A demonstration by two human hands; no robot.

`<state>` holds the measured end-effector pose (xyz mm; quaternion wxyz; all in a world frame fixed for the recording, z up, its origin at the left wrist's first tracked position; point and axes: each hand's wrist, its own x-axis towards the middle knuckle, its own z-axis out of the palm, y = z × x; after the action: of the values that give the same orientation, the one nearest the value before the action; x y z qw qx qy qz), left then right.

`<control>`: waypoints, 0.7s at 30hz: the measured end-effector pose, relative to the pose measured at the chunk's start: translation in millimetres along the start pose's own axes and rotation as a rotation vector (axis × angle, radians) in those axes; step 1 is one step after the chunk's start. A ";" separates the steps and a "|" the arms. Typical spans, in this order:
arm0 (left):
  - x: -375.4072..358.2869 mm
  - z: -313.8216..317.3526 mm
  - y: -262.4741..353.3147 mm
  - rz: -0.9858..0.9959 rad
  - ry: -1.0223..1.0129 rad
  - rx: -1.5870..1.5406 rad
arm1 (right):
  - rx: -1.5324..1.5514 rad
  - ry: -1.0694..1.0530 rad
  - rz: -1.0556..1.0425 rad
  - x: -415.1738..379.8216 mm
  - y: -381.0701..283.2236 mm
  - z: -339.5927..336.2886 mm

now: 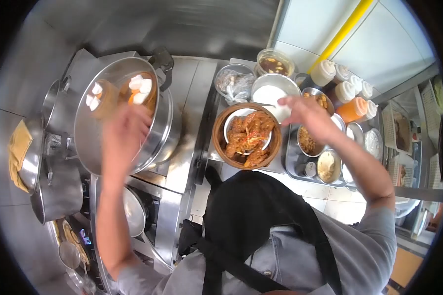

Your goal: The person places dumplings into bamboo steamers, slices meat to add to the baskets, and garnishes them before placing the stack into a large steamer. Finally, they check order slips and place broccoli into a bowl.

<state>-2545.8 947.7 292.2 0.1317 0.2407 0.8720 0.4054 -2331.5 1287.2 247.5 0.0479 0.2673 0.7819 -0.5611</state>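
Note:
My left hand (pixel 125 129), smeared by motion, is over a large steel steamer pot (pixel 86 140) on the stove. Two round brown baskets (pixel 112 102) lie inside it, with white pieces (pixel 141 88) and some orange bits in them. At the counter's edge stands a bamboo steamer basket (pixel 220 146) holding a white dish (pixel 227 129) of chicken feet (pixel 251 129) in reddish-brown sauce. My right hand (pixel 310 117) hovers just right of that basket, thumb and fingers apart, near a white surface beside a bowl of white contents (pixel 270 93).
Squeeze bottles (pixel 351 109) line the wall at right. A metal tray (pixel 292 169) carries small bowls of toppings (pixel 307 140). Behind the basket sit a container with a plastic bag (pixel 233 81) and a tub of dark liquid (pixel 275 65). Pots (pixel 59 189) and a pan (pixel 133 211) stand at left.

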 end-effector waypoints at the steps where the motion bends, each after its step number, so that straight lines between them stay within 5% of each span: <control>1: -27.3 21.4 -4.3 -0.012 -0.172 -0.292 | 0.088 -0.032 0.001 -2.8 22.7 6.8; 3: -57.2 84.1 -25.6 -0.126 -0.224 -0.379 | 0.306 0.023 0.274 -12.7 33.5 30.7; 8: -53.6 160.3 -46.9 -0.449 -0.250 -0.757 | 0.642 -0.161 0.311 -3.9 52.9 57.2; 13: -54.1 169.9 -42.0 -0.423 -0.301 -0.903 | 0.625 -0.326 0.279 3.2 65.0 56.0; 21: -48.0 180.2 -49.1 -0.479 -0.429 -0.977 | 0.714 -0.207 0.295 25.8 100.6 73.1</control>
<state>-2443.9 1011.2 141.3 0.4891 0.0250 0.5681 0.6614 -2322.5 1253.5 125.4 0.1108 0.3186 0.4822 -0.8086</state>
